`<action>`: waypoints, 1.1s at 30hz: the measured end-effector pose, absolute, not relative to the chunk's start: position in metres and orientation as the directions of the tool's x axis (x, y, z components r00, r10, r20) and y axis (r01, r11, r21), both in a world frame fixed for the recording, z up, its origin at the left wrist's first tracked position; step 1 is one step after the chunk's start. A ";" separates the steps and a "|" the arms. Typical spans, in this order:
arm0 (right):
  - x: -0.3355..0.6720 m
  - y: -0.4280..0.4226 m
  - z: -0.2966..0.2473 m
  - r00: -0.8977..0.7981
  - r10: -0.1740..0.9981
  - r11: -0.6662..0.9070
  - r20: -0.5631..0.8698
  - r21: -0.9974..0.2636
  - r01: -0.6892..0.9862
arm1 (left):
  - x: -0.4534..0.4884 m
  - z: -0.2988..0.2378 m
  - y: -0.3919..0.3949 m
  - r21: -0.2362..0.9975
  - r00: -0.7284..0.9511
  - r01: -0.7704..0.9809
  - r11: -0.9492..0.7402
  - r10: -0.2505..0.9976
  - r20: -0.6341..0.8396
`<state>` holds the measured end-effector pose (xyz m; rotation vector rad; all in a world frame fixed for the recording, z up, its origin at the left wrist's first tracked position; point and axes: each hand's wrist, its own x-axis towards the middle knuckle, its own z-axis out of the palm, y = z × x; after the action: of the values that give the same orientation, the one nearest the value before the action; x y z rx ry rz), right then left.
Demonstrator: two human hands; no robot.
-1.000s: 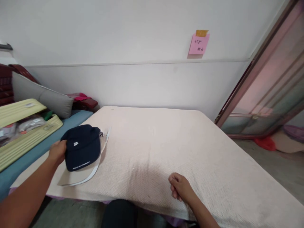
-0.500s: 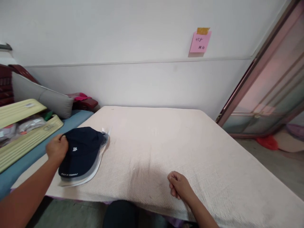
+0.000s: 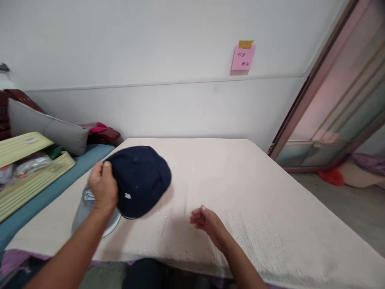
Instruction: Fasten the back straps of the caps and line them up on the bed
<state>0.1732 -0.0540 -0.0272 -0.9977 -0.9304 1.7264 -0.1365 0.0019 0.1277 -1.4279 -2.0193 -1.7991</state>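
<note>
My left hand (image 3: 102,188) grips the back edge of a navy blue cap (image 3: 138,180) with a small white logo and holds it lifted a little above the cream-covered table (image 3: 240,192). Under and behind that hand lies a grey cap (image 3: 86,208) with white lettering, flat on the cloth. My right hand (image 3: 206,220) hovers just above the cloth to the right of the navy cap, fingers loosely apart and pointing left, holding nothing.
An open yellow-green suitcase (image 3: 27,176) with packed items lies on a blue surface at the left, with a grey cushion (image 3: 51,130) behind it. A pink note (image 3: 243,56) is taped to the wall. A sliding glass door (image 3: 339,100) stands at the right.
My left hand has lifted the navy cap off the stack and carried it right, uncovering the grey cap. My right hand has opened from a loose fist and moved left toward the cap.
</note>
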 end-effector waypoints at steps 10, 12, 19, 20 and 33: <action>0.228 -0.029 0.001 -0.210 0.970 -0.233 -0.120 -0.701 -0.674 | 0.023 0.020 -0.033 0.994 -0.304 0.014 -0.106 0.947 0.105; 0.241 -0.032 0.000 -0.218 0.973 -0.209 -0.077 -0.696 -0.687 | 0.022 0.019 -0.029 0.991 -0.216 -0.121 -0.064 0.976 0.037; 0.239 -0.041 0.015 -0.210 0.977 -0.182 -0.031 -0.628 -0.757 | 0.007 0.035 0.003 0.917 0.204 -0.368 0.152 0.976 -0.080; 0.236 -0.042 0.017 -0.218 0.976 -0.182 -0.022 -0.635 -0.751 | 0.007 0.036 0.002 0.900 0.322 -0.357 0.250 0.937 -0.133; 0.229 -0.050 0.009 -0.327 0.945 -0.270 0.002 -0.560 -0.783 | 0.020 0.005 -0.022 0.829 0.648 -0.002 0.559 0.632 -0.425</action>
<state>0.2295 -0.0501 0.0093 -0.3996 -0.5648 1.8396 0.0199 -0.0217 0.0051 -3.5618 -3.0965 -1.6563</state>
